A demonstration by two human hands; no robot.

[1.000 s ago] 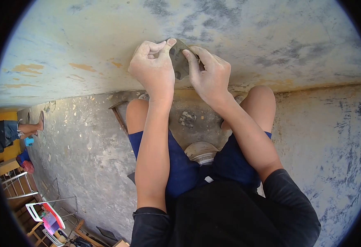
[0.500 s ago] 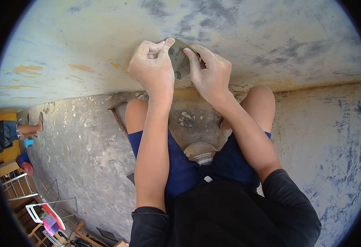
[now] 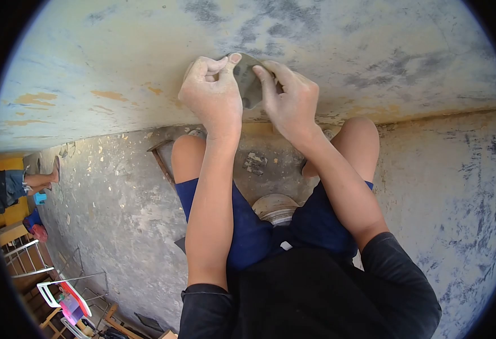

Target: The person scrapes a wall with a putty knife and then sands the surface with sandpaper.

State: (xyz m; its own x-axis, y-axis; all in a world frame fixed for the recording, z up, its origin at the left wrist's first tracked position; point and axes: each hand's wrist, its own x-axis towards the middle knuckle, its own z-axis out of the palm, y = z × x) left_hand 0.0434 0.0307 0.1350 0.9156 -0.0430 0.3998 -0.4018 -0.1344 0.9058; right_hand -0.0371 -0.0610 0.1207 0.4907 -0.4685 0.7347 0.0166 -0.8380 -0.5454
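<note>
Close to the wall [image 3: 146, 62], my left hand [image 3: 211, 96] pinches the left edge of a thin grey-green sanding disc [image 3: 248, 85], its thumb against the rim and its other fingers curled. Opposite it, my right hand [image 3: 287, 99] grips the right edge between thumb and fingers. The disc looks slightly bent, with its face turned towards me and its far side hidden. Pale dust coats both hands. Grey smudges and worn orange-yellow patches mark the wall behind them.
A hammer-like tool [image 3: 163, 161] lies on the floor beside my left knee. Between my legs are a bucket [image 3: 276, 208] and a dark scrap [image 3: 255, 163]. Far left, another person's legs [image 3: 39, 182] show near a blue stool [image 3: 40, 198], a chair [image 3: 70, 302] and stacked furniture.
My left hand has shifted slightly right, towards the right hand. The disc has turned a little between them, and its printed marks are now less distinct.
</note>
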